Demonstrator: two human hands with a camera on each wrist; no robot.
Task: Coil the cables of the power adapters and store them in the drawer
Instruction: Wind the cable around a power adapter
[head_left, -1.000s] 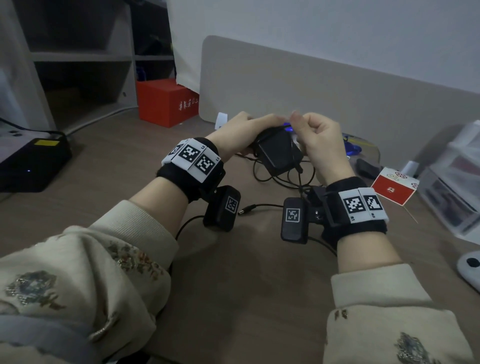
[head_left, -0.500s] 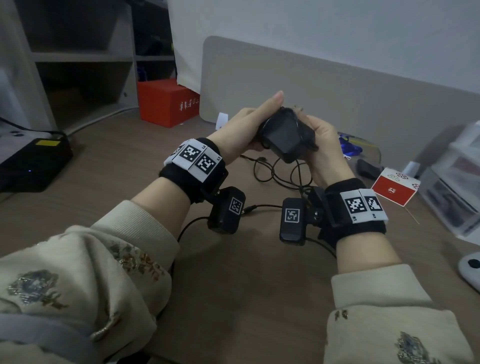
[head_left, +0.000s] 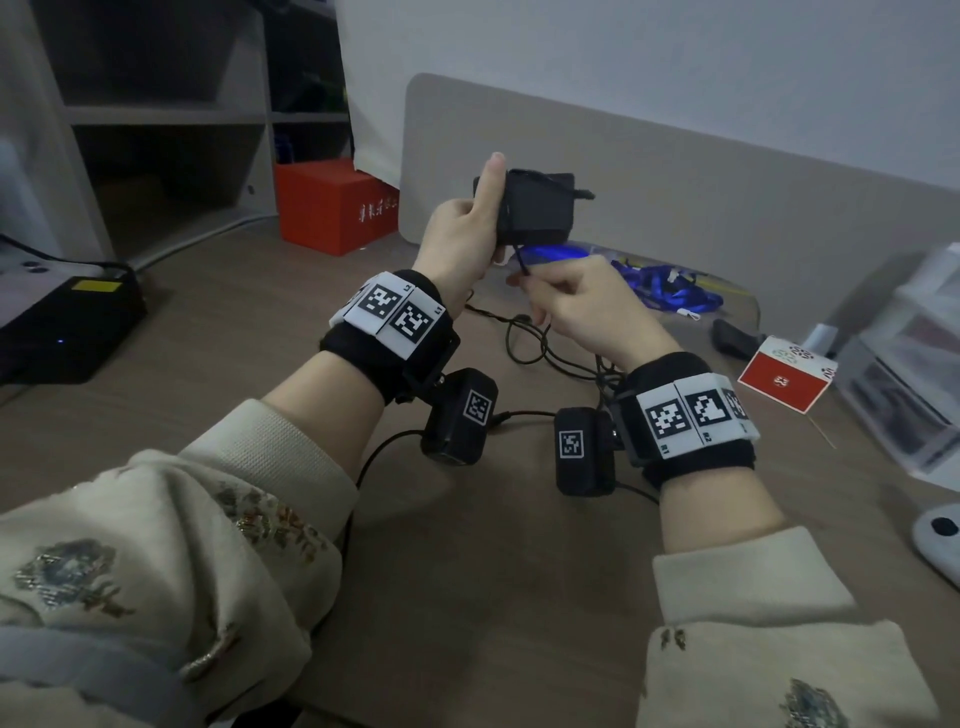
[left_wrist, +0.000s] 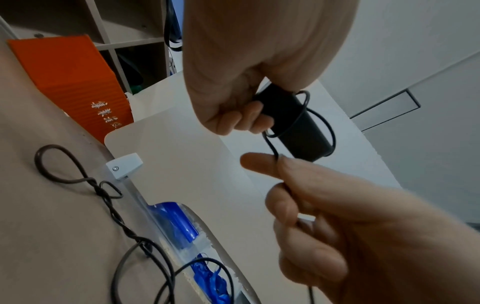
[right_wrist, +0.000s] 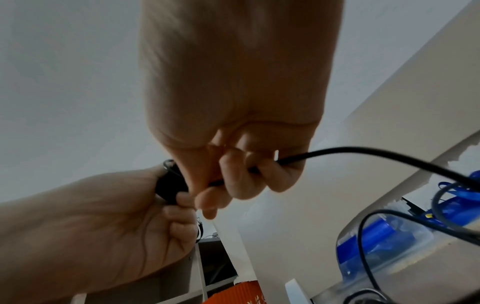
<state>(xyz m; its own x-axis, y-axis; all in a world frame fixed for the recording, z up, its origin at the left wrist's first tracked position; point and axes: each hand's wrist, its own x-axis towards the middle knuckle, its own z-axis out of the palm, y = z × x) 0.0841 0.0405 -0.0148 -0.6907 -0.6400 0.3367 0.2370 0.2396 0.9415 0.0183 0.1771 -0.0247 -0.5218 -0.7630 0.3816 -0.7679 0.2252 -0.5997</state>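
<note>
My left hand grips a black power adapter and holds it up above the desk; the left wrist view shows the adapter with a turn or two of its thin black cable looped round it. Just below it, my right hand pinches the cable between thumb and fingers, and in the right wrist view the cable runs out of that fist to the right. The rest of the cable lies in loose loops on the desk under my hands.
A beige divider panel stands behind my hands. An orange box sits at the back left, a black device at the left edge. A clear container with blue lanyards, a red-white carton and clear plastic drawers are on the right.
My left hand has raised the adapter higher and turned it. My right hand has left the adapter, dropped below it and taken hold of the cable.
</note>
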